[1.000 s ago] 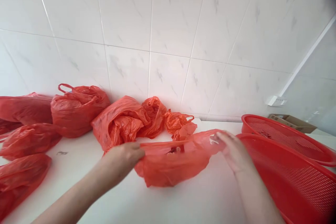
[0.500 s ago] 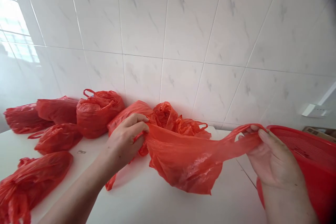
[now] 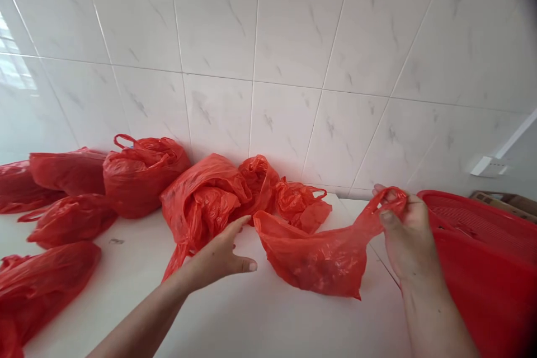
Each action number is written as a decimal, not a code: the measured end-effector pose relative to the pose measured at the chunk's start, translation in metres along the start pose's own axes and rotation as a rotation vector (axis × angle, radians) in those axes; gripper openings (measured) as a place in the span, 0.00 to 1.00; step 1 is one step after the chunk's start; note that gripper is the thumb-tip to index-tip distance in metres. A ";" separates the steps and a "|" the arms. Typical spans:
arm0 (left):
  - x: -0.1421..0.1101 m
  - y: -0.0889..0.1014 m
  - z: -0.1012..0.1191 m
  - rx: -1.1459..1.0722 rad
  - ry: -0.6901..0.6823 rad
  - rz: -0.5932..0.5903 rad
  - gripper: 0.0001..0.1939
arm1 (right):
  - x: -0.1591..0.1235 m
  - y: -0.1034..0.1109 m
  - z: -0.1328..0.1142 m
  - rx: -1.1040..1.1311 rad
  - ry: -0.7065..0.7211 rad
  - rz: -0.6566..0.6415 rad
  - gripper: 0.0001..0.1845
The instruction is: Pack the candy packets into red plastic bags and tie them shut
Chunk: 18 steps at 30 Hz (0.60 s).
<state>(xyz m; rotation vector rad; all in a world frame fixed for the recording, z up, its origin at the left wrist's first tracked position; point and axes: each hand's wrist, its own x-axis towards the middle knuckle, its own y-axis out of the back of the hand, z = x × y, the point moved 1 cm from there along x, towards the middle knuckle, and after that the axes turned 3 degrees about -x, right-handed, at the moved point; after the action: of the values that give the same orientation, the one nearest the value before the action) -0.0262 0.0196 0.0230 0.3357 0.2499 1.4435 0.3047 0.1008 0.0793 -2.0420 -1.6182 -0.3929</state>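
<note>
My right hand [image 3: 405, 229] grips the handle end of a red plastic bag [image 3: 316, 257], which hangs slack to the left over the white table [image 3: 268, 324]. My left hand [image 3: 224, 257] is open, thumb and fingers apart, a short way from the bag's free left end. Just behind the left hand lies a larger red plastic bag [image 3: 205, 179] with its mouth toward me and crumpled red plastic showing inside. Two crumpled red bags, one rolled [image 3: 258, 176] and one with a loop handle [image 3: 300, 204], rest against the wall to its right.
Several filled red bags, among them a round one [image 3: 145, 179] and a long one [image 3: 54, 285], cover the table's left side. At right stands a red plastic basket [image 3: 474, 257], with a cardboard box [image 3: 503, 204] behind it. A tiled wall [image 3: 289, 123] closes off the back.
My left hand has let go of the bag's left end and opened. My right hand has shifted slightly left, its handle now gathered. The view has turned a little to the right.
</note>
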 end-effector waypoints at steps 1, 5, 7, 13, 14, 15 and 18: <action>0.005 -0.006 -0.009 -0.091 -0.012 -0.041 0.48 | 0.000 0.004 0.005 -0.016 0.013 0.003 0.34; 0.027 -0.030 -0.023 -0.383 -0.129 -0.093 0.45 | -0.015 0.019 0.029 -0.049 -0.080 -0.055 0.47; 0.038 -0.045 -0.019 -0.446 -0.177 -0.129 0.41 | -0.034 0.020 0.043 -0.066 -0.198 -0.041 0.50; 0.056 -0.086 -0.003 -0.662 -0.201 -0.205 0.32 | -0.086 -0.013 0.067 -0.056 -0.362 -0.243 0.30; 0.056 -0.090 -0.003 -0.692 -0.180 -0.188 0.29 | -0.091 -0.020 0.067 -0.058 -0.382 -0.302 0.27; 0.055 -0.093 -0.004 -0.720 -0.150 -0.164 0.25 | -0.094 -0.026 0.067 -0.043 -0.416 -0.336 0.25; 0.048 -0.089 -0.011 -0.821 -0.039 -0.071 0.18 | -0.105 -0.040 0.066 0.124 -0.563 -0.347 0.23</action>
<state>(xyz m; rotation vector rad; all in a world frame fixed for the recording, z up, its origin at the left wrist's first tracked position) 0.0576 0.0596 -0.0183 -0.3121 -0.3621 1.3476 0.2344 0.0576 -0.0219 -1.8745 -2.2754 0.1918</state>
